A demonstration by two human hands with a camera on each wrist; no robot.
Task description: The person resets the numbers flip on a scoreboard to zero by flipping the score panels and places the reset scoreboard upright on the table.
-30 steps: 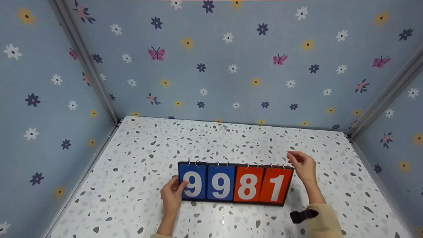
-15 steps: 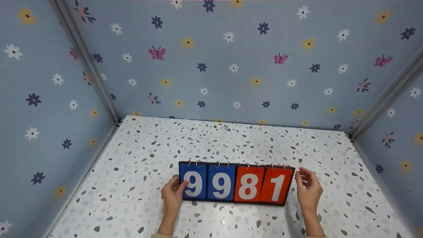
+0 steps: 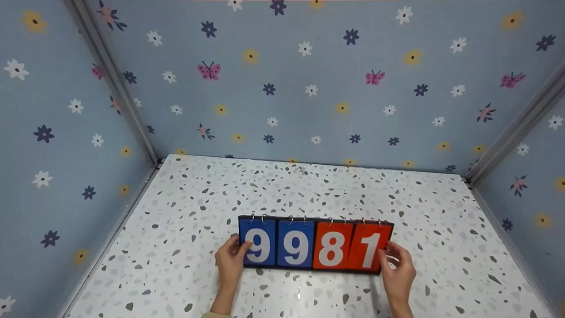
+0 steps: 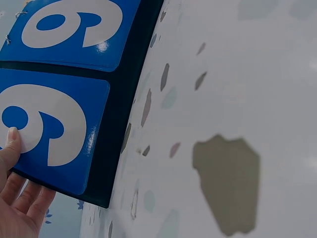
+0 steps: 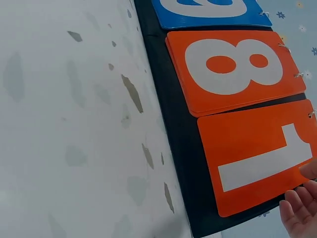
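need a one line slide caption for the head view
Left hand and right hand at opposite ends of a flip scoreboard reading 9981, against a speckled white tabletop.

Blue floral-print wall panels (image 3: 291,115), with grey metal corner posts (image 3: 116,84), border the white speckled bench (image 3: 304,194) on three sides.

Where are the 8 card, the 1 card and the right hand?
8 card (image 5: 240,65), right wrist view, on the waist of its white numeral.
1 card (image 5: 260,166), right wrist view, on its white numeral's stem.
Right hand (image 3: 398,270), head view, on the middle of the hand.
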